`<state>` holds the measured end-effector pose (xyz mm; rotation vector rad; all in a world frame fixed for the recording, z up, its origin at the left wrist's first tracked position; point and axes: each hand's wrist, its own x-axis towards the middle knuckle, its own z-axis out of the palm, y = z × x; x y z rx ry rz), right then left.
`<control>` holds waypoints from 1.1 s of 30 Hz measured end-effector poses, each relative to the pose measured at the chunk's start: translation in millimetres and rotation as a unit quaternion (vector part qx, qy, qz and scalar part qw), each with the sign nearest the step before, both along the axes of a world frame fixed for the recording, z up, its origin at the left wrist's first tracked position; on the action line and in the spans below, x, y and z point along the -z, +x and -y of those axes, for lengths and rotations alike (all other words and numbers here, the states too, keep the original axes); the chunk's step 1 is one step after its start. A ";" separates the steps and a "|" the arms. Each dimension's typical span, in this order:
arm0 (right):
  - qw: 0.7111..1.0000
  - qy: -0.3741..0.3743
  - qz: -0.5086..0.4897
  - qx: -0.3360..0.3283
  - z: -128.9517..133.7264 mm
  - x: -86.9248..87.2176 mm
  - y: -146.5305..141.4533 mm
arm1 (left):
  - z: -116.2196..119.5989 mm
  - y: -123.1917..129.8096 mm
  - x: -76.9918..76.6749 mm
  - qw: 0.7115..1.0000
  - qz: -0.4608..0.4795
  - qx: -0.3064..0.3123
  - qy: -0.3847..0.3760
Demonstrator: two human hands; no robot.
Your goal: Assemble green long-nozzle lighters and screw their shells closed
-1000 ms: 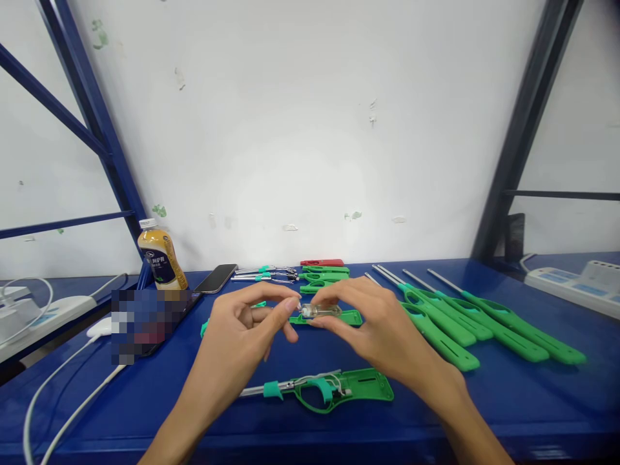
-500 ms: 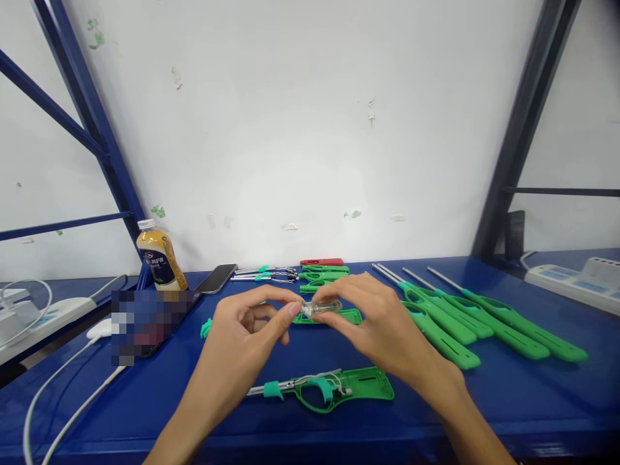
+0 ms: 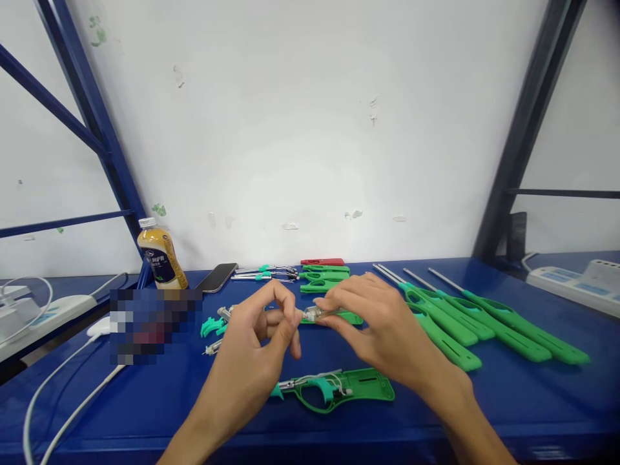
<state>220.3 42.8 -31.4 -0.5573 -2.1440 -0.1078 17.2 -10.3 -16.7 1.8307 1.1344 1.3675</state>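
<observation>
Above the table (image 3: 537, 394) — right hand (image 3: 382, 316) pinched tight on clear container (image 3: 314, 314).

Clear canister (image 3: 313, 314) in the right fingers (image 3: 338, 299), left fingers (image 3: 287, 330) at its tip

The clear capsule (image 3: 314, 314) looked glossy plastic, the handle shell (image 3: 362, 386) at five o'clock from it smooth plastic, the desk (image 3: 537, 400) glossy.
</observation>
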 end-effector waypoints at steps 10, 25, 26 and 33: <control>1.000 -0.008 0.006 -0.024 -0.2 0.6 -1.9 | -6.5 -2.9 9.9 0.999 0.041 0.023 -0.001; 1.000 -0.020 0.018 -0.015 10.6 -8.9 4.4 | -7.1 -9.1 0.2 0.997 0.041 0.026 -0.061; 1.000 -0.021 0.010 -0.008 11.7 -10.7 8.6 | -7.7 -9.6 -1.9 0.997 0.026 0.017 -0.072; 0.989 -0.125 -0.028 0.075 20.4 -14.1 48.7 | -12.3 -9.1 15.7 0.975 -0.222 -0.024 -0.010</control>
